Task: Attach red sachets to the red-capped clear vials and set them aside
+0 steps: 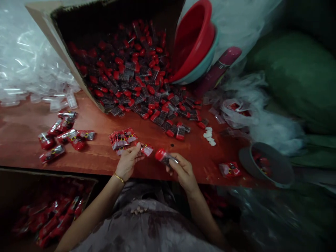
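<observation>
My left hand (128,161) pinches a small red printed sleeve (146,149) between thumb and fingers. Right beside that hand lies a fanned stack of the same red sleeves (122,137) on the table. In my right hand (182,171) is a small clear tube with a red cap (162,155) and dark contents, its cap end pointing left toward the sleeve. Sleeve and tube are a short way apart. Beyond my hands, a heap of similar red-capped tubes (149,91) spills out of a tipped cardboard box (70,70).
Several sleeved tubes (76,140) lie at left on the reddish table (99,154). Clear plastic tubes (34,70) pile up behind them. Red (207,21) and teal basins (212,52) lean by a spray can (220,68). A grey bowl (245,159) stands right; a box of wrapped pieces (52,213) sits below left.
</observation>
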`<control>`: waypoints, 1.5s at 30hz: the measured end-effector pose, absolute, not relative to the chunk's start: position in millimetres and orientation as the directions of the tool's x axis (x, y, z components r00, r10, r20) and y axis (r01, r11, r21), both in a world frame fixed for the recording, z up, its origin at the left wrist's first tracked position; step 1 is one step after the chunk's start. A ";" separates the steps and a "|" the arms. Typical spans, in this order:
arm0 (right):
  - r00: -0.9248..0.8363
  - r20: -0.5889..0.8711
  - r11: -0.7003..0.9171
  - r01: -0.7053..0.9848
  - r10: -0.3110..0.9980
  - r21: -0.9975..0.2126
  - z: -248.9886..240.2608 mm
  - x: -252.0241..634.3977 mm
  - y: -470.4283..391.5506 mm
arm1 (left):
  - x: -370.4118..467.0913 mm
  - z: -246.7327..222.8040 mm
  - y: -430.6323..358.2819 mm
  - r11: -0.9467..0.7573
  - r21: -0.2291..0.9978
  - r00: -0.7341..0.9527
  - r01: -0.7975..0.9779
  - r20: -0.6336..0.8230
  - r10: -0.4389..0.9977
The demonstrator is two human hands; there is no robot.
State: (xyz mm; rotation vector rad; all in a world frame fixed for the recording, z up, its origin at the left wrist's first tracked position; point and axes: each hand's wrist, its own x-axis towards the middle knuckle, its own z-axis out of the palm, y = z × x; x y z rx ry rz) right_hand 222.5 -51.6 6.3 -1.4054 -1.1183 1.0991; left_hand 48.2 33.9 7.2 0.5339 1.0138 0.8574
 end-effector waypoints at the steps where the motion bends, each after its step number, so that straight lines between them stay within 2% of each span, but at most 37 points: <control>1: 0.154 -0.065 -0.083 0.114 0.986 -0.990 10.9 220.7 -55.0 | 49.9 8.1 32.9 0.560 0.751 0.263 -0.351 -0.495 0.828; 4: 0.140 -0.035 -0.069 0.244 0.990 -0.967 16.4 216.9 -57.8 | 52.4 14.0 30.3 0.526 0.791 0.270 -0.312 -0.457 0.847; 7: 0.122 -0.036 -0.071 0.291 0.992 -0.954 12.0 215.4 -54.6 | 50.7 19.6 29.2 0.483 0.828 0.272 -0.284 -0.413 0.869; 16: 0.106 -0.116 -0.132 0.155 0.988 -0.979 2.2 206.8 -50.8 | 49.7 17.2 27.8 0.370 0.902 0.316 -0.222 -0.292 0.903; 26: 0.210 -0.094 -0.112 0.076 0.973 -0.991 -9.9 196.6 -41.8 | 64.3 5.2 17.3 0.429 0.881 0.271 -0.201 -0.371 0.888; 31: 0.197 -0.015 -0.051 0.182 0.980 -0.982 -12.0 189.6 -39.8 | 62.4 3.5 19.4 0.422 0.837 0.290 -0.349 -0.332 0.898; 35: 0.211 0.050 -0.009 0.270 0.976 -0.963 -14.6 184.0 -41.8 | 59.6 2.5 24.3 0.538 0.732 0.336 -0.419 -0.425 0.840; 37: 0.215 0.060 -0.003 0.281 0.975 -0.960 -16.4 180.5 -42.1 | 59.8 0.9 23.9 0.525 0.753 0.329 -0.396 -0.417 0.847; 41: 0.254 0.037 -0.025 0.237 0.967 -0.971 -19.0 173.2 -41.7 | 61.8 0.1 19.3 0.388 0.861 0.261 -0.330 -0.311 0.914; 45: 0.264 0.015 -0.030 0.167 0.965 -0.985 -18.7 170.9 -42.1 | 62.5 1.9 17.9 0.413 0.819 0.283 -0.398 -0.318 0.905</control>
